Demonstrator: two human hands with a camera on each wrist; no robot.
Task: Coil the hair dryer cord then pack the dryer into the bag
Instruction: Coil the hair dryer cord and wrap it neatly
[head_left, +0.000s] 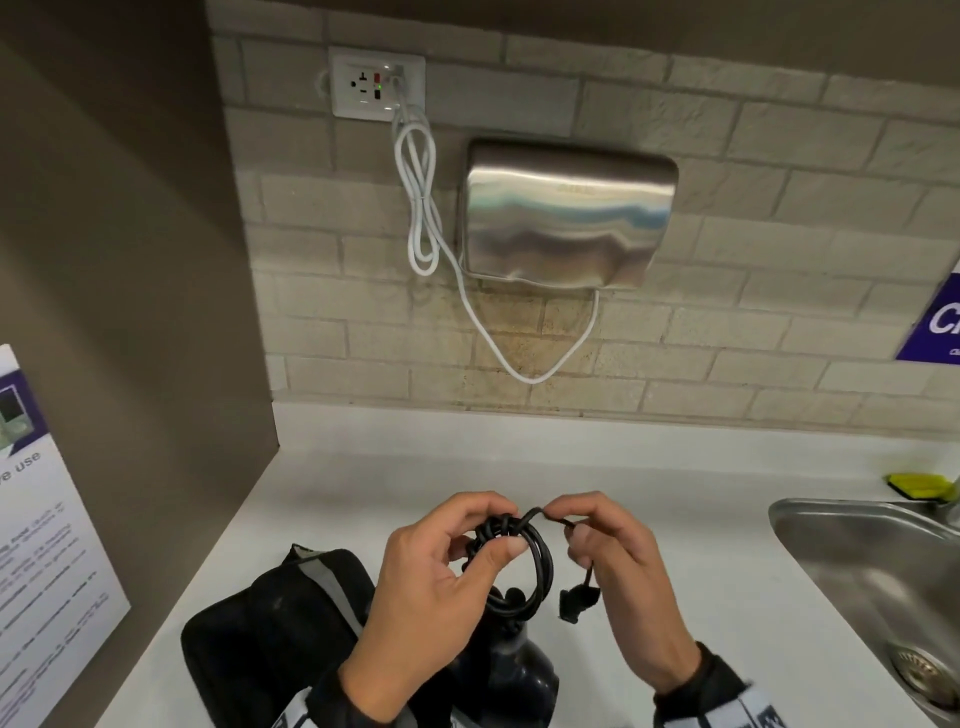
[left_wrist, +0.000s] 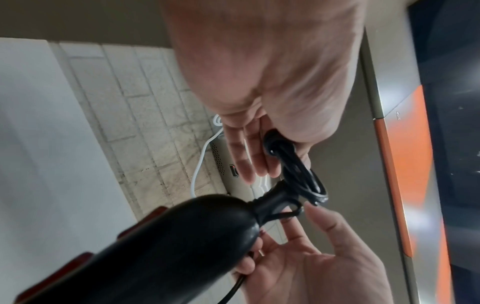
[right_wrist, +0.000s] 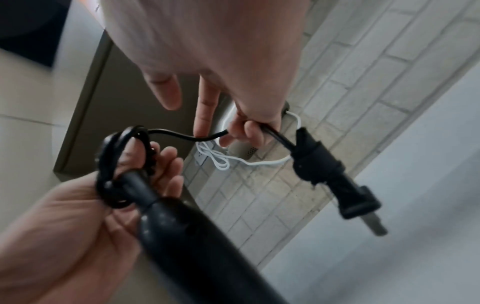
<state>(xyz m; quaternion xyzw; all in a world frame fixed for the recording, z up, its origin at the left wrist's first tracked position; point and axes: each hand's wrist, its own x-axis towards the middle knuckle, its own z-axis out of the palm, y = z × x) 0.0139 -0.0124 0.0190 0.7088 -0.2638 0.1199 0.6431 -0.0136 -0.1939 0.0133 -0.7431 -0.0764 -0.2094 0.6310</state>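
Gripping a black coiled cord (head_left: 519, 564) above the counter (head_left: 649, 493), the left hand (head_left: 431, 587) steadies it; the right hand (head_left: 618, 582) pinches its loose end, plug (head_left: 576, 603) dangling. Dryer (head_left: 511, 670) and bag (head_left: 280, 634) lie below.

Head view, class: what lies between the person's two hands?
A short stretch of black cord bridges from the coil in the left hand to the right hand.

Black cord (head_left: 524, 558) wound in small round coil, held above counter; free end with plug (head_left: 576, 597) dangling right. Black dryer (head_left: 511, 660) hangs below the coil. Black bag (head_left: 270, 623) lies left on counter.
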